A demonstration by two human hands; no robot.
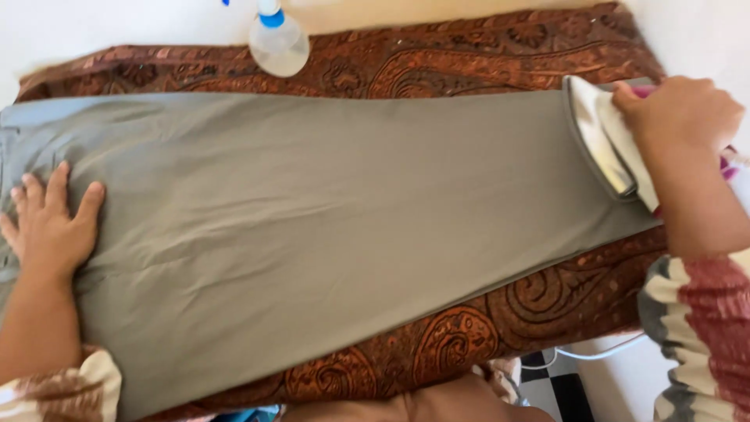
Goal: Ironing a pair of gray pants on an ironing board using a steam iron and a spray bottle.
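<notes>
Garment: a long grey-green cloth trouser leg (328, 211) is laid flat across a brown paisley-patterned blanket (469, 55) — it is taken as the landmark.
Left hand: the left hand (48, 223) is pressed palm-down on the garment's left end, fingers spread.
Right hand: the right hand (678, 117) is closed round the handle of a white iron with a metal soleplate (605, 141) — fingers wrapped together.
Iron: it is tilted on the garment's right hem.
Bottle: a clear plastic spray bottle with a blue collar (277, 39) is stood beyond the garment's far edge.
</notes>
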